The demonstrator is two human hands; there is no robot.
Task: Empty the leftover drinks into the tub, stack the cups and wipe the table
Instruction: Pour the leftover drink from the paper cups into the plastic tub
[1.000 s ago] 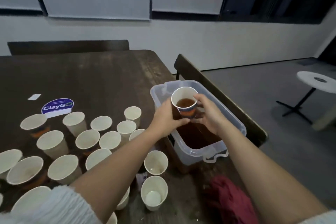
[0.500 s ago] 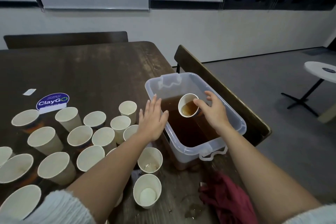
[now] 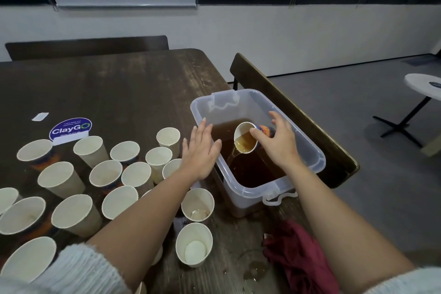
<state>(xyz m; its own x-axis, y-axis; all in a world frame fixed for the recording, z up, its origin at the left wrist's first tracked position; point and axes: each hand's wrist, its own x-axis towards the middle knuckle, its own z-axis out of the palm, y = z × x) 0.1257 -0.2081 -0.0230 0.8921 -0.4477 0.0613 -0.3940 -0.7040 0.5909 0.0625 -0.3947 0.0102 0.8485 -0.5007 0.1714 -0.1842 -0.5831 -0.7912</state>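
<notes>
On the dark wooden bench [image 3: 114, 93], the right hand [image 3: 278, 144] grips a tipped cup [image 3: 247, 137] over the tub [image 3: 317, 162], mouth aimed near-left, tea pouring. The left hand [image 3: 200, 150], fingers spread and holding nothing, hovers at the tub's left wall, nearer the standing cups [image 3: 133, 174] to its left

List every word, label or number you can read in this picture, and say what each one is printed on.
"ClayGO": large white letters on the round blue sign standing on the table.
Small print above and below "ClayGO" on that sign: too small to read.
White slip beside the sign: no text can be made out.
Orange and blue print on the tilted cup held in the right hand: blurred, unreadable.
</notes>
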